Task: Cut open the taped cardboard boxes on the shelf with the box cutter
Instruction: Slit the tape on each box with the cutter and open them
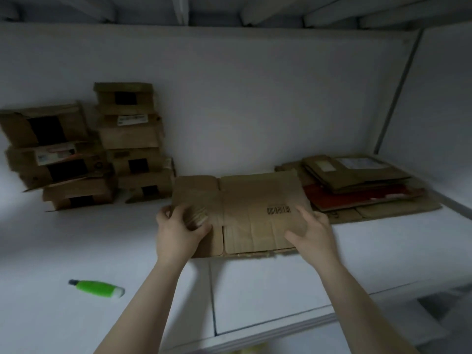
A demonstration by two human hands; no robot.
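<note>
A flattened box (245, 200) of plain brown corrugated cardboard lies on the white shelf (76, 238), its rounded flaps spread out and its face creased. A black barcode (278, 210) is printed near its right edge; the digits are too blurred to read. The left hand (178, 233) grips the left flap, fingers curled round a folded edge of it. The right hand (315, 233) rests on the front right corner with thumb and fingers spread over the cardboard.

The box cutter (98, 288) lies by itself on the shelf, front left and well apart from both hands. It has a bright green plastic body, a white end and a dark tip.

At the back left stand two stacks of taped boxes (130, 139), brown and rumpled, with dark tape patches. Some carry white labels (132, 119), but the writing cannot be read. At the right lies a pile of flattened cardboard (357, 185) with a red sheet (332, 200) in it.
</note>
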